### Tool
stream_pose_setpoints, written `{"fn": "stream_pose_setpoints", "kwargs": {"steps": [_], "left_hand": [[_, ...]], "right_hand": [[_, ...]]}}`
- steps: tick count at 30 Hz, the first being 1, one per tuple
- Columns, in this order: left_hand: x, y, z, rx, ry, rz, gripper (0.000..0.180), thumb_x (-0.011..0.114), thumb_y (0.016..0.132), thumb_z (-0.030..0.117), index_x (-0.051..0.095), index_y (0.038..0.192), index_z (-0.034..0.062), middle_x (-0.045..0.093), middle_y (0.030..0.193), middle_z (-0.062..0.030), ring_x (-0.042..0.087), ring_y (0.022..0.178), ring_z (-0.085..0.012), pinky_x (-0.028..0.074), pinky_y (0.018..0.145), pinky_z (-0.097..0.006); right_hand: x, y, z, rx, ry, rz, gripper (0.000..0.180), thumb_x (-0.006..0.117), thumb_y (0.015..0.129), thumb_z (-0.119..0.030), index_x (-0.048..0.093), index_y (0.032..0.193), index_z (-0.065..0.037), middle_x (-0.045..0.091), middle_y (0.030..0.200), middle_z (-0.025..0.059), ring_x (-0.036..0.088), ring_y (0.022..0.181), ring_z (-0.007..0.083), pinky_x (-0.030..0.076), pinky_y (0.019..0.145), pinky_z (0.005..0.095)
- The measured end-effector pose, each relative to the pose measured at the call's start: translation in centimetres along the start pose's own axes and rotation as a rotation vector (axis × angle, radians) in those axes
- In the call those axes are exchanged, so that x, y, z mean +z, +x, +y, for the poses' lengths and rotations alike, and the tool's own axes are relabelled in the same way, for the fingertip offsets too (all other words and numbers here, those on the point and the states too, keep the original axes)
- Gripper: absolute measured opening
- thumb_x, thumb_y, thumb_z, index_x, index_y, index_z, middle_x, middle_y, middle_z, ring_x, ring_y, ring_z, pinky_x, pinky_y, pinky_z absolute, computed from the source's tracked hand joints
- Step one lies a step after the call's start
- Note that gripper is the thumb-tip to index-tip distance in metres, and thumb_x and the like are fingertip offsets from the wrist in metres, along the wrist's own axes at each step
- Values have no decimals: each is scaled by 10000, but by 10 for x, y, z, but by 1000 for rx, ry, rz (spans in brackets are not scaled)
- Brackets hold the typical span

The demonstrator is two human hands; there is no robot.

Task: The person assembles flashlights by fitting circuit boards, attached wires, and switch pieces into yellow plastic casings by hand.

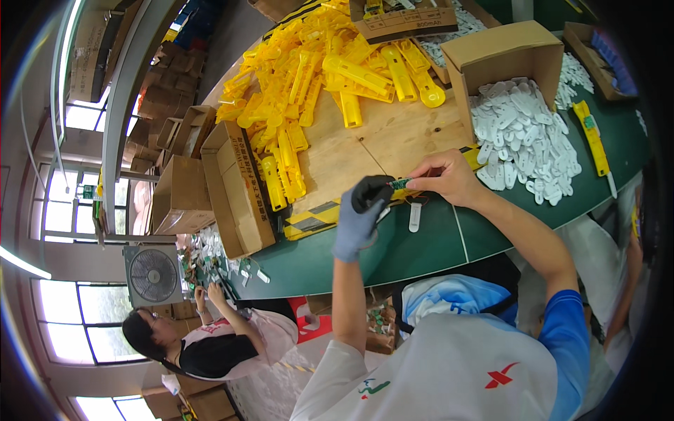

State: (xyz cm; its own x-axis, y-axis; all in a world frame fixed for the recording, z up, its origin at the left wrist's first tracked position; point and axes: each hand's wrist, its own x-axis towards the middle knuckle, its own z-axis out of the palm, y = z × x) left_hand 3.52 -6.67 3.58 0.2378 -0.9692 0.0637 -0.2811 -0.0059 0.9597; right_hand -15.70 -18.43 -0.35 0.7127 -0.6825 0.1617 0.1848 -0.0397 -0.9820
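Note:
Both of my hands meet near the table's front edge around a small green circuit board (400, 184). My left hand (360, 214), in a grey glove with dark fingertips, is closed at the board's left end. With bare fingertips my right hand (449, 178) pinches the right end. Thin red wires show below the board. Just under them is a white flat plastic piece (415, 217) with a rounded end; whether the wires join it I cannot tell. Something yellow shows partly behind my fingers, its shape mostly hidden.
Yellow plastic housings (302, 77) are heaped at the far left. A cardboard box (502, 52) spills white plastic pieces (519, 133) at the right, beside a yellow housing with a green board (592, 137). An open carton (239, 193) stands left. Another person (217, 330) works farther left.

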Motion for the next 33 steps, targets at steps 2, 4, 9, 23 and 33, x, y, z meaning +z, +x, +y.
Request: {"fn": "stream_pose_setpoints", "kwargs": {"steps": [2, 4, 9, 23, 33], "left_hand": [[-27, 51, -7, -25, 188, 1, 189, 576, 912, 98, 660, 1016, -35, 694, 857, -102, 664, 806, -139, 511, 725, -288], [-34, 127, -14, 228, 572, 548, 242, 586, 917, 200, 637, 1005, -21, 682, 764, -186, 690, 734, -281, 515, 709, -379], [19, 231, -12, 37, 1161, 591, 806, 664, 827, 499, 390, 1424, 31, 648, 1063, -210, 649, 973, -333, 511, 814, -417], [21, 280, 13, -296, 1187, 247, 1035, 713, 787, 356, 81, 1559, 78, 607, 1187, -222, 647, 1020, -364, 522, 868, -429], [3, 169, -3, 447, 206, 469, 1012, 589, 699, -57, 114, 1561, 179, 445, 1346, -242, 544, 1143, -388, 483, 934, -461]], "right_hand": [[0, 3, 2, 4, -30, 83, 135, 784, 804, -78, 751, 919, -15, 719, 780, 30, 606, 647, 43, 464, 585, 187], [9, 6, 4, -27, 142, 61, 135, 781, 805, -66, 745, 921, -10, 714, 787, 28, 609, 659, 48, 470, 600, 192], [10, -8, 18, -104, 320, -74, 103, 768, 814, -29, 719, 900, 0, 700, 821, 33, 626, 733, 65, 491, 658, 214], [9, -3, 14, -33, 368, -35, 108, 733, 836, -4, 701, 938, 5, 678, 884, 43, 622, 803, 90, 497, 732, 227], [0, 2, 19, -7, 458, 127, 103, 701, 850, 11, 681, 951, 14, 669, 863, 45, 593, 718, 81, 474, 641, 209]]}}
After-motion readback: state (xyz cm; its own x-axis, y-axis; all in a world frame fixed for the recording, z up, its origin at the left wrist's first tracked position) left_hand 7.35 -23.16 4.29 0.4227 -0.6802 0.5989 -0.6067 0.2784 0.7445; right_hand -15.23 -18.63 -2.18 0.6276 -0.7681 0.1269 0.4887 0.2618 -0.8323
